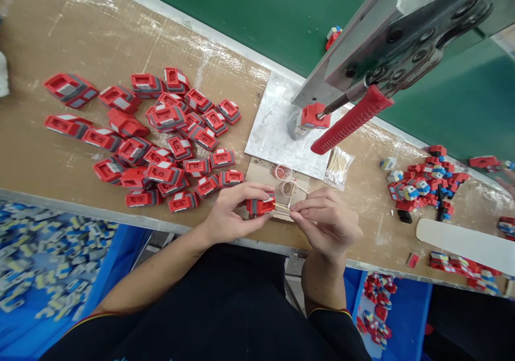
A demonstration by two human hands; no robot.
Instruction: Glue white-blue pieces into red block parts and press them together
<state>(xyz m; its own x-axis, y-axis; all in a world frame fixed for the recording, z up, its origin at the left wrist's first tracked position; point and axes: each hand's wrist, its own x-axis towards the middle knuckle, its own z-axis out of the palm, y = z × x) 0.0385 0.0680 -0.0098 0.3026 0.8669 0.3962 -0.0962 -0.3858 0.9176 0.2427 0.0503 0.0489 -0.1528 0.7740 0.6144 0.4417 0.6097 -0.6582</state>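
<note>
My left hand [235, 211] is closed around a red and grey plastic toy part [259, 205] above the front edge of the bench. In my right hand [328, 216] a thin cotton swab [282, 207] is pinched, its far end at the right side of the red part; whether the tip touches is too small to tell. Just behind the hands stand two small clear cups, one with reddish contents [282, 172] and one nearer [287, 189]. A second stick [301, 188] leans by the nearer cup.
A toggle press with a red handle [350, 122] rises from a metal plate [269, 127]. Many red parts [167, 117] lie left; assembled red-blue pieces [426, 181] lie right. A bag of swabs [339, 169] sits beside the plate. Blue bins [120, 259] stand below; another person's hand [507, 181] shows far right.
</note>
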